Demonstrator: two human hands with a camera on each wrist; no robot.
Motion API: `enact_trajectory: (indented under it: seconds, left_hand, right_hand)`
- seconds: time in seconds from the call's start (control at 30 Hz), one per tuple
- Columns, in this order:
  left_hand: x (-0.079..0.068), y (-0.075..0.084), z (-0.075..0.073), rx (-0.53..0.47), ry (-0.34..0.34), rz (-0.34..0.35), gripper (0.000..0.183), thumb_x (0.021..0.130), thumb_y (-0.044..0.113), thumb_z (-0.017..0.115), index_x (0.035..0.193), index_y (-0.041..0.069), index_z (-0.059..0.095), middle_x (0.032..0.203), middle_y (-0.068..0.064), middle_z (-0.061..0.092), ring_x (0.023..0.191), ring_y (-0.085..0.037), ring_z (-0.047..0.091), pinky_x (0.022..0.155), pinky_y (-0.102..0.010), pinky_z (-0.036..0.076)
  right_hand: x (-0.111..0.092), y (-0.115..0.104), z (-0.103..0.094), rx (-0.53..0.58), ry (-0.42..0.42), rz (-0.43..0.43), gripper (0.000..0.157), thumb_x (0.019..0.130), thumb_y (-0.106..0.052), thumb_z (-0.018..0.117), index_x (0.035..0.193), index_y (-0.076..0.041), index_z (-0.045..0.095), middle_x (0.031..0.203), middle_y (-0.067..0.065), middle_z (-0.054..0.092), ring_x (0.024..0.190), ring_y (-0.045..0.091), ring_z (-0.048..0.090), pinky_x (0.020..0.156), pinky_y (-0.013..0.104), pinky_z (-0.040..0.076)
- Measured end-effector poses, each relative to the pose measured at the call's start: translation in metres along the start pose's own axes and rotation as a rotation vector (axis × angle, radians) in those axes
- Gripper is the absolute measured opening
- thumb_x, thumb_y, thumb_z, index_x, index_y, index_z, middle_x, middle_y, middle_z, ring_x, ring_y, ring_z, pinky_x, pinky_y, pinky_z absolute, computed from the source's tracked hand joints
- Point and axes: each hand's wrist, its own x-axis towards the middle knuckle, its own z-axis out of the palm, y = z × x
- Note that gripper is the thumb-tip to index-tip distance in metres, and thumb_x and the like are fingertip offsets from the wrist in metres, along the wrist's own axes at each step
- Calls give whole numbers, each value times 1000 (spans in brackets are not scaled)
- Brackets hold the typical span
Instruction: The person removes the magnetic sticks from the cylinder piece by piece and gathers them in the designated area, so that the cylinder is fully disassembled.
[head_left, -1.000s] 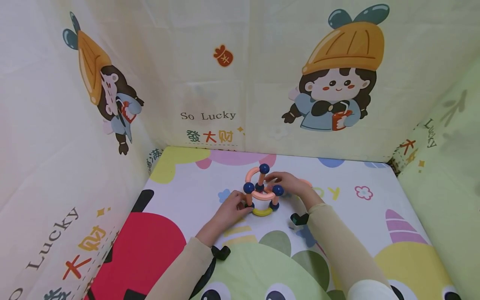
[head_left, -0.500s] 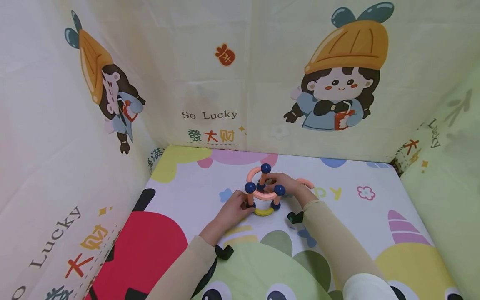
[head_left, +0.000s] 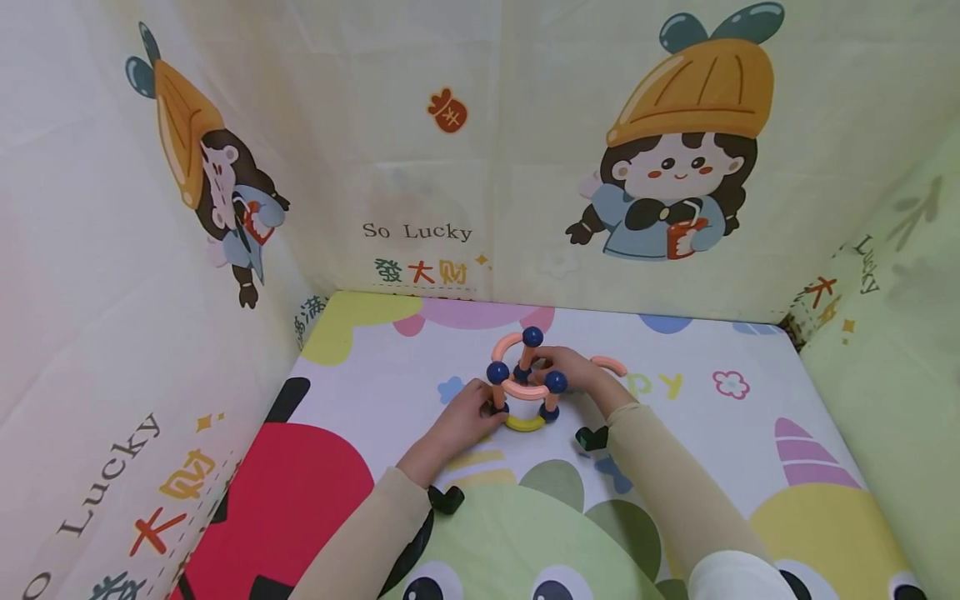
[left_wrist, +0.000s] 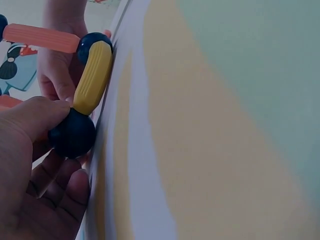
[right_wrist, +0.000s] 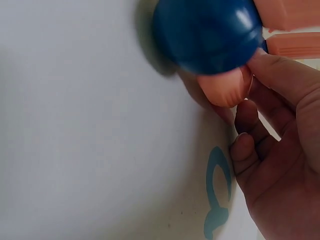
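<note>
A magnetic ball-and-rod frame stands on the printed mat in the head view. Dark blue balls join its straight and curved pink rods (head_left: 525, 390), and a yellow curved rod (head_left: 524, 424) lies low at the front. My left hand (head_left: 467, 417) pinches the lower left blue ball (left_wrist: 72, 134), thumb on top and fingers below, at the yellow rod's end. Behind the frame on the right, my right hand (head_left: 567, 368) has its thumb and fingers around a pink rod (right_wrist: 226, 89) just below a blue ball (right_wrist: 207, 35). The far fingertips are partly hidden.
A loose pink curved rod (head_left: 610, 365) lies on the mat to the right, beyond my right wrist. The mat (head_left: 675, 450) bears cartoon prints. Printed cloth walls (head_left: 420, 167) close in the back and both sides.
My right hand has moved slightly left and in toward the back of the frame, uncovering more of the loose pink curved rod. The left hand keeps its pinch on the lower left ball.
</note>
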Motion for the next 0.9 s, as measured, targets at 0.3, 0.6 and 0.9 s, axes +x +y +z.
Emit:
enact_trajectory:
  seconds: [0.3,0.6,0.9]
  left_hand:
    - [3,-7,-5,5,12,8,21,92,31,68,103,13,65,109,1,52,90,-13,52,79,-26,49]
    - [7,-16,-12,-45,-1,-41,25,92,30,69,112,16,65,114,3,54,94,-12,54,84,-28,51]
    - [11,-22,-16,-23,7,-45,34,93,31,68,123,16,65,113,2,58,93,-12,56,82,-28,51]
  right_hand:
    - [-4,7,0,-78,62,16,15,93,-31,68,108,-31,65,115,2,66,97,23,57,85,37,47]
    - [-16,11,9,-96,142,4,16,92,-38,69,105,-30,65,105,0,65,96,23,57,90,39,48]
    - [-28,13,17,-60,184,-13,13,92,-32,71,101,-27,64,99,0,64,91,22,56,81,34,47]
